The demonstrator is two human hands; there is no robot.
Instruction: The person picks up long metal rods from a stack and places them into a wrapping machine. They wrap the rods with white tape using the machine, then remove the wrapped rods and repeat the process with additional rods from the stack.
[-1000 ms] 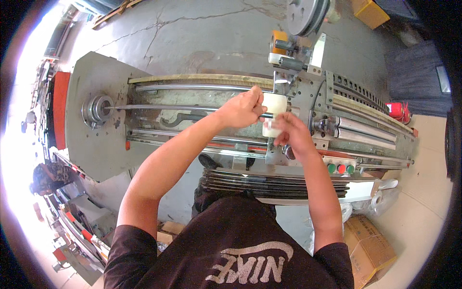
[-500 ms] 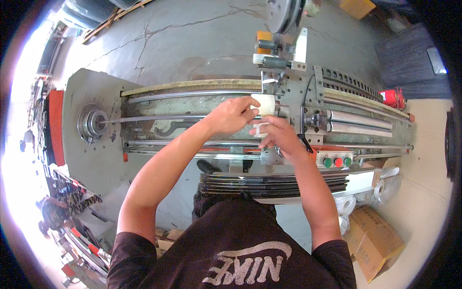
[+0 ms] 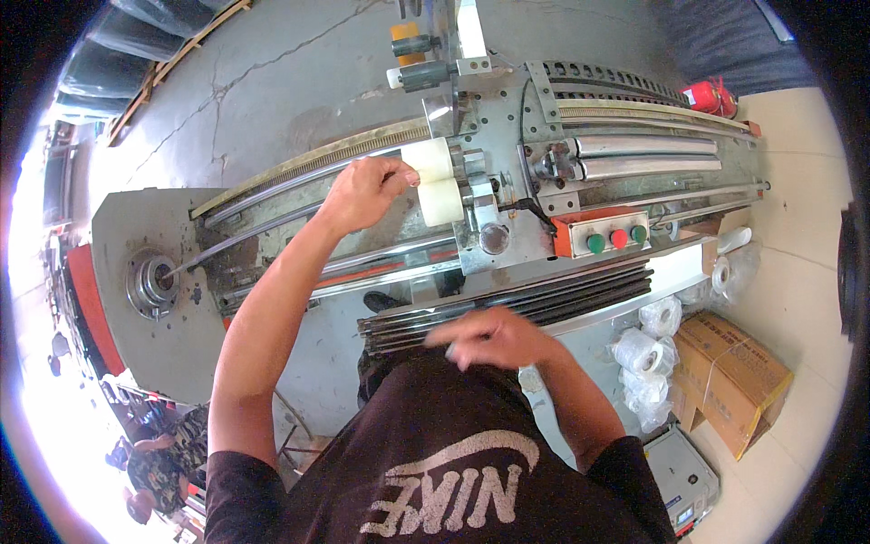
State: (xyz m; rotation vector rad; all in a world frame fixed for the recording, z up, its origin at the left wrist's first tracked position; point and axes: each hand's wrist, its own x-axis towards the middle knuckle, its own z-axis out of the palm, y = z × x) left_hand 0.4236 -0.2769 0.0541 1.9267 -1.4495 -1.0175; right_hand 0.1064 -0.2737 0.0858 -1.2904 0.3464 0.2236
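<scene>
A long thin metal rod runs from the round chuck on the left toward two white rollers on the machine's carriage. My left hand is closed in a pinch on the rod at its right end, fingertips against the upper white roller and beside the lower white roller. Close to my body, my right hand is slightly blurred, index finger stretched out and nothing seen in it. It hovers over the near side of a bundle of dark rods.
A control box with green and red buttons sits on the carriage's right. Two shiny cylinders lie beyond it. Plastic-wrapped rolls, a cardboard box and a grey case stand at right. Another person is at lower left.
My right hand has left the rollers and come back toward my body, over the dark rods. My left hand stays at the rollers. The view has shifted, so the machine appears tilted and further left.
</scene>
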